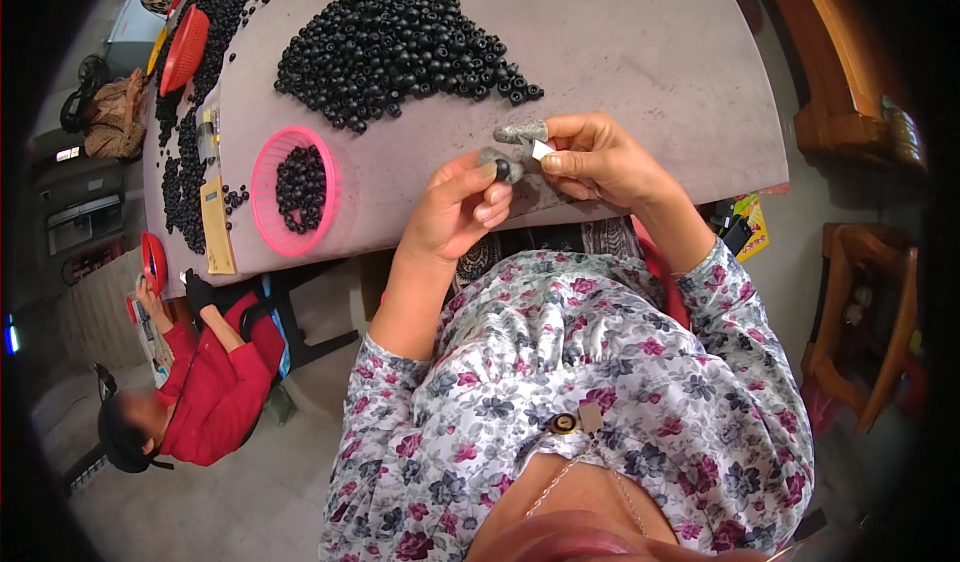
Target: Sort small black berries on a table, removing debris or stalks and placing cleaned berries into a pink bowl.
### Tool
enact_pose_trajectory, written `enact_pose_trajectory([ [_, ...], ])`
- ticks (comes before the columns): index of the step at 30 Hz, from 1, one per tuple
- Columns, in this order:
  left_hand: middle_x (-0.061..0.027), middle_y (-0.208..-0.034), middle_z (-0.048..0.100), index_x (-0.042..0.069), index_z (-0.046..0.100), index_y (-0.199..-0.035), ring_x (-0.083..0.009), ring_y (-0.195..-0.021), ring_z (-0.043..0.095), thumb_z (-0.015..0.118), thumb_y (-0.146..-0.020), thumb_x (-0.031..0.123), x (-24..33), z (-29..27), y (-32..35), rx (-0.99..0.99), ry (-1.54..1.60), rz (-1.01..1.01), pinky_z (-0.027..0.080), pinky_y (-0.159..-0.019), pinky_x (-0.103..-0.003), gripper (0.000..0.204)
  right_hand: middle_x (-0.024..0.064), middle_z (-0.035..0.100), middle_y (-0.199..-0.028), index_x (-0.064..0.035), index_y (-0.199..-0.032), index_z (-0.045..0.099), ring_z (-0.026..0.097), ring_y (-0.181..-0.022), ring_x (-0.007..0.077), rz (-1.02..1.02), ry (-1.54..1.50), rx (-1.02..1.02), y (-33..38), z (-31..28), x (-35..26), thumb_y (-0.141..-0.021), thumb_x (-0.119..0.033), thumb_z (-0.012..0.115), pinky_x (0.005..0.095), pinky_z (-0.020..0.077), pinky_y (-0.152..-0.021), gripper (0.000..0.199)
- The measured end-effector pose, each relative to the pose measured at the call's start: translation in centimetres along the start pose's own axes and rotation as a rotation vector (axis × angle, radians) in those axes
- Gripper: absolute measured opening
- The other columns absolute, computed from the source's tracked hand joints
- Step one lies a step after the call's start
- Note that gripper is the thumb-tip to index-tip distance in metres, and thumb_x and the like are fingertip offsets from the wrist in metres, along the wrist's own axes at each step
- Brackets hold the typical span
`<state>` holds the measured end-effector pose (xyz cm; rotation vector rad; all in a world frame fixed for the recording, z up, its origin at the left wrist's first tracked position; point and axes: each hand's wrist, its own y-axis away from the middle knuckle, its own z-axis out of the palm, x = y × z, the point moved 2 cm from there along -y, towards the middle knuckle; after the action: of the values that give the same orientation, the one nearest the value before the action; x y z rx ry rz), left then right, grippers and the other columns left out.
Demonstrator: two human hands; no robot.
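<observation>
My left hand (455,207) is closed above the table's near edge, pinching a round black bead (503,170) between thumb and fingers. A worn grey covering shows on a fingertip behind the bead. Close beside it, my right hand (600,165) pinches a small white flat piece (541,150) between thumb and fingers. A grey finger cover (522,132) wraps the right index fingertip. The white piece is near the bead; I cannot tell whether they touch. Beyond my hands lies a large pile of black beads (385,47).
A pink basket (262,192) with black beads stands left of my hands on the grey table (650,72). More black beads (183,187) and a red basket (184,50) lie farther left. A person in red (225,382) works there. Wooden furniture (865,322) stands at right.
</observation>
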<state>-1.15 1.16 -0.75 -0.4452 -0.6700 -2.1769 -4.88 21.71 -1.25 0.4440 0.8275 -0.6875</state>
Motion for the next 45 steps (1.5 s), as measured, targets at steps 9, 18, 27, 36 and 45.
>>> enact_pose_trajectory([
  [9, 0.0013, -0.076, 0.062, 0.002, 0.066, -0.1, -0.0052, -0.06, 0.051, 0.065, -0.096, 0.014, 10.2, -4.7, 10.9, 0.838, -1.093, 0.584, 0.041, -0.055, -0.02, 0.012, -0.0026, 0.053, -0.065, -0.0009, -0.104, 0.066, 0.045, -0.048, 0.003, -0.03, 0.012, 0.008, -0.2, -0.6, 0.1, -0.097, -0.013, 0.064, 0.0192, 0.0313, -0.041, 0.014],
  [18, -0.006, -0.075, 0.055, 0.0, 0.055, -0.084, -0.014, -0.062, 0.054, 0.072, -0.087, 0.01, 8.9, -4.8, 9.4, 1.113, -1.534, 0.787, 0.045, -0.058, -0.03, 0.02, -0.0025, 0.054, -0.067, 0.0008, -0.105, 0.065, 0.047, -0.05, 0.0031, 0.033, 0.251, 0.231, -0.2, 0.0, -2.6, -0.096, -0.014, 0.065, 0.0204, 0.0356, -0.044, 0.017],
  [27, -0.0151, -0.113, 0.057, -0.001, 0.059, -0.108, -0.0293, -0.082, 0.062, 0.077, -0.082, 0.023, 5.1, -0.3, -3.1, 0.583, -1.911, 0.771, 0.052, -0.074, -0.039, 0.04, 0.0184, 0.072, -0.095, 0.0034, -0.112, 0.068, 0.068, -0.081, 0.0248, -0.327, 0.974, 0.542, -9.1, -3.6, -3.9, -0.084, -0.018, 0.073, 0.0359, 0.0536, -0.078, 0.035],
  [36, -0.0136, -0.101, 0.055, -0.001, 0.056, -0.101, -0.0286, -0.077, 0.059, 0.079, -0.079, 0.018, 4.2, -1.0, -4.0, 0.613, -1.764, 0.901, 0.05, -0.069, -0.039, 0.038, 0.0238, 0.069, -0.098, 0.0021, -0.109, 0.067, 0.068, -0.093, 0.0377, -0.509, 0.964, 0.52, -11.5, 0.0, -1.9, -0.084, -0.014, 0.069, 0.04, 0.0531, -0.081, 0.03],
  [45, -0.0074, -0.086, 0.051, -0.001, 0.057, -0.097, -0.0163, -0.064, 0.052, 0.077, -0.083, 0.009, 3.9, -1.7, -2.9, 0.702, -1.581, 0.869, 0.045, -0.055, -0.029, 0.026, 0.0209, 0.07, -0.102, 0.0042, -0.112, 0.067, 0.069, -0.093, 0.0329, -0.49, 0.84, 0.511, -12.4, 1.9, -0.8, -0.086, -0.014, 0.071, 0.0376, 0.0533, -0.083, 0.032],
])
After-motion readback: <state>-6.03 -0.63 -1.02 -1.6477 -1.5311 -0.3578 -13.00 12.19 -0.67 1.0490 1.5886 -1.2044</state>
